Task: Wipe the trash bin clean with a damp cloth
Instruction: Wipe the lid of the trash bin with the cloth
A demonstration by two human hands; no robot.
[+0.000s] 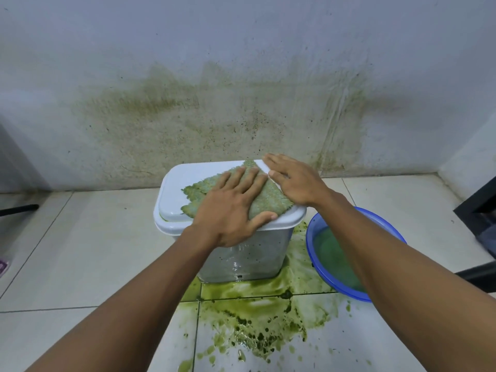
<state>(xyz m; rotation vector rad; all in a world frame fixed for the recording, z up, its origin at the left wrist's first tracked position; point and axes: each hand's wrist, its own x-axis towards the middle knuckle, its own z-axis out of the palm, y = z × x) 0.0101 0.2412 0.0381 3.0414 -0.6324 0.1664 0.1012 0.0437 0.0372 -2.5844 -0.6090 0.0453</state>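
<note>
White floor tiles meet a pale wall smeared with broad green-brown stains across the middle of the frame. At the centre stands a white plastic trash bin, close to the wall, its lid shut.

A cloth, soaked and stained green, lies spread over the right half of the lid. The left hand presses flat on the cloth, its fingers straight and slightly fanned, pointing toward the wall; the thumb stretches out to the side along the lid's near edge. The right hand lies flat at the lid's far right corner, fingers straight and close together, touching the white lid and the cloth's right edge. Neither hand curls around anything. Both bare forearms reach in from the bottom corners.

Just right of the bin sits a blue basin holding greenish water. A green spill with dark flecks spreads over the tiles at lower centre, reaching the bin's base.
</note>
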